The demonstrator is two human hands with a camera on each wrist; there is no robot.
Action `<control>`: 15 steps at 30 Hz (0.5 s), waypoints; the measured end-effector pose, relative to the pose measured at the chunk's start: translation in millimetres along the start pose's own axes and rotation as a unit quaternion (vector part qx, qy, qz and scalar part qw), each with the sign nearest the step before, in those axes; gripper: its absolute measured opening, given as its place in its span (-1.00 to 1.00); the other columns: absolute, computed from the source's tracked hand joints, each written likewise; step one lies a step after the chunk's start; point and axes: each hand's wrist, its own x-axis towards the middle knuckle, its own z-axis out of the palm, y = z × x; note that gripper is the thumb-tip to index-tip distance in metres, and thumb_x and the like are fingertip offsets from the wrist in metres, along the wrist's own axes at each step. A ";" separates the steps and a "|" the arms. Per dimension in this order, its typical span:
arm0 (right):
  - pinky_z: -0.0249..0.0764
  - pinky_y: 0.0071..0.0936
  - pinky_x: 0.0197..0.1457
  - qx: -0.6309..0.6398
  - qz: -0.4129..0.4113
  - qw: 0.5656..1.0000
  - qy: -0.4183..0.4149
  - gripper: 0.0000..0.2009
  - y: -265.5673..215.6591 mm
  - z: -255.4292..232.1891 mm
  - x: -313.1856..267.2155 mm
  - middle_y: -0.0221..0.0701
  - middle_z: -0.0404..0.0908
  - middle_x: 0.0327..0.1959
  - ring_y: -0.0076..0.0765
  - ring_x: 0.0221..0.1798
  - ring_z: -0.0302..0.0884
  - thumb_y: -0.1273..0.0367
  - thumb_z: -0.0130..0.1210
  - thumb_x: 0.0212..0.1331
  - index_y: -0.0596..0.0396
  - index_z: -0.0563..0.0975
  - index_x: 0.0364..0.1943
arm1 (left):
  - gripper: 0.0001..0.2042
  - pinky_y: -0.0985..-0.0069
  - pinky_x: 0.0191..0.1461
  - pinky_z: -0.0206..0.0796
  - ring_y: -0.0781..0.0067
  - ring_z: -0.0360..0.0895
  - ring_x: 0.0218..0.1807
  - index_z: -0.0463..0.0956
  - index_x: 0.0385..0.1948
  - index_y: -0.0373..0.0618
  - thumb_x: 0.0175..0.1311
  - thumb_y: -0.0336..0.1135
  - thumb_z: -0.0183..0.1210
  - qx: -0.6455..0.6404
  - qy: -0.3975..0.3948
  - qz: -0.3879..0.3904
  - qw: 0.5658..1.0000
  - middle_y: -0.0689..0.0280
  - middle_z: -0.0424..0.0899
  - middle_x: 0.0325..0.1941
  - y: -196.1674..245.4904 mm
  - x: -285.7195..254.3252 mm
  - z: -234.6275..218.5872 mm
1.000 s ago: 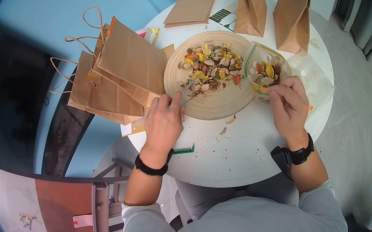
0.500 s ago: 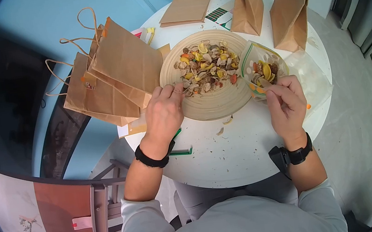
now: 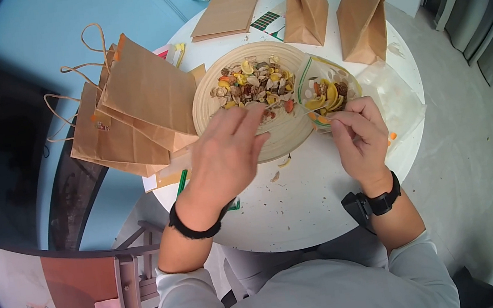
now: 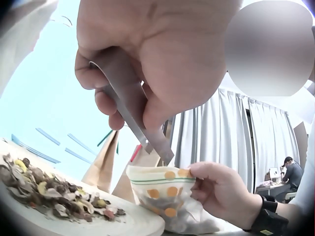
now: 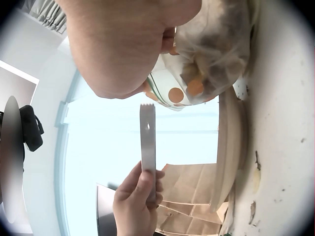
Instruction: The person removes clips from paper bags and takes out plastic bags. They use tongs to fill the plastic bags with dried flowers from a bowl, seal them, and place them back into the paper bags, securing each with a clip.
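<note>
My left hand [image 3: 222, 157] grips metal tongs [image 4: 129, 93] above the near part of a round ridged plate [image 3: 285, 142]. Their tips point down close over the mouth of a zip bag [image 4: 162, 194] with orange dots and a green seal line. Whether anything sits between the tips I cannot tell. My right hand [image 3: 362, 142] pinches the bag's near rim and keeps its mouth spread. Yellow and brown dried pieces [image 3: 332, 96] lie inside the bag. On the plate is a heap of potpourri-like dried petals and pods [image 3: 259, 82], colored yellow, orange, brown and pale.
Brown paper bags [image 3: 145, 95] with handles lean at the left. Two upright paper bags [image 3: 305, 9], clipped green and red, stand at the back right, and a flat one [image 3: 228, 13] lies behind the plate. Crumbs dot the near white table [image 3: 291, 210]. Clear plastic [image 3: 398, 100] lies at right.
My left hand has lifted from the plate's left side and swung right with the tongs, toward the bag. The right hand keeps its pinch on the bag. The head view has shifted slightly.
</note>
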 end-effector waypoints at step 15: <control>0.24 -0.60 -0.44 0.002 0.007 1.000 0.006 -0.89 -0.2 -0.2 -0.8 -0.41 0.50 -0.24 -0.58 -0.43 0.34 0.61 0.29 0.18 0.20 0.72 -0.23 | -0.65 0.24 -0.05 0.54 0.12 0.61 -0.09 0.69 0.08 -0.15 0.25 -0.37 0.35 0.195 -0.074 -0.113 0.971 0.24 0.64 -0.18 -54.1 -54.2 14.9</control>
